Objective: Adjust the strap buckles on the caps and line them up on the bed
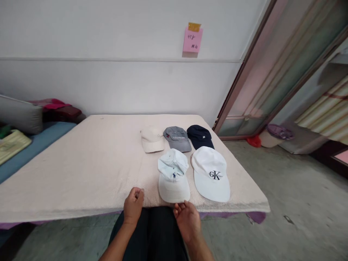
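A pale blue baseball cap [174, 177] with a small dark polo-player logo lies at the table's front edge, its brim toward me. My right hand [189, 222] is palm up with curled fingers, its fingertips closed at the brim's front edge. To the left of that cap, my left hand [133, 206] rests by the cloth edge, fingers curled in, with nothing visible in it. Beside the pale blue cap is a white cap [212, 174] with black "CK" letters. Behind them sit a beige cap [152, 139], a grey cap [177, 139] and a navy cap [200, 136].
A cream cloth [81, 174] covers the table. At left are a grey cushion [20, 114] and a blue surface [49, 136]. A pink note [193, 40] is taped to the wall. A bin [273, 136] stands by the sliding door at right.
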{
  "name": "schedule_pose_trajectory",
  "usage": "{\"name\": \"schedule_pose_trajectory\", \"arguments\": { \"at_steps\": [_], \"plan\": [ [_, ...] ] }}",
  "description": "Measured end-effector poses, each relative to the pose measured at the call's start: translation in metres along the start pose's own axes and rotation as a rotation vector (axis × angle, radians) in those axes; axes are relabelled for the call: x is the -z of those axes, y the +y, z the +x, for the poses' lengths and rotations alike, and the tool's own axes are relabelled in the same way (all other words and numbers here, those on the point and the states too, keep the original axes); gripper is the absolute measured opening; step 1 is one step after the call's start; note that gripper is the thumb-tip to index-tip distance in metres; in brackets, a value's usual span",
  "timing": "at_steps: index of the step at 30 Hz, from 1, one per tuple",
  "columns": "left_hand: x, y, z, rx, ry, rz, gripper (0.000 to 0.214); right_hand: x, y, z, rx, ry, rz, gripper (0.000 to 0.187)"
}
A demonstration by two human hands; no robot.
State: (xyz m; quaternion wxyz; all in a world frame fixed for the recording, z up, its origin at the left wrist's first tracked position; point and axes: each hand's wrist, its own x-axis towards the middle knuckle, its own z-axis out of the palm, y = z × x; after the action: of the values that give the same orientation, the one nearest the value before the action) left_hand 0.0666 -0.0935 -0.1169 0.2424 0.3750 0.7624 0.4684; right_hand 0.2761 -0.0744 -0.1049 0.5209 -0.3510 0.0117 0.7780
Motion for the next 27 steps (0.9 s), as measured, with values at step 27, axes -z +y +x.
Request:
{"name": "schedule_pose_trajectory", "arguments": {
  "at_steps": [27],
  "plan": [
    [0.136,0.075,0.032,0.152,-0.018,-1.226,0.03,-0.041,0.057,-0.037,0.029,-0.398,-0.567,0.021]
  ]
}}
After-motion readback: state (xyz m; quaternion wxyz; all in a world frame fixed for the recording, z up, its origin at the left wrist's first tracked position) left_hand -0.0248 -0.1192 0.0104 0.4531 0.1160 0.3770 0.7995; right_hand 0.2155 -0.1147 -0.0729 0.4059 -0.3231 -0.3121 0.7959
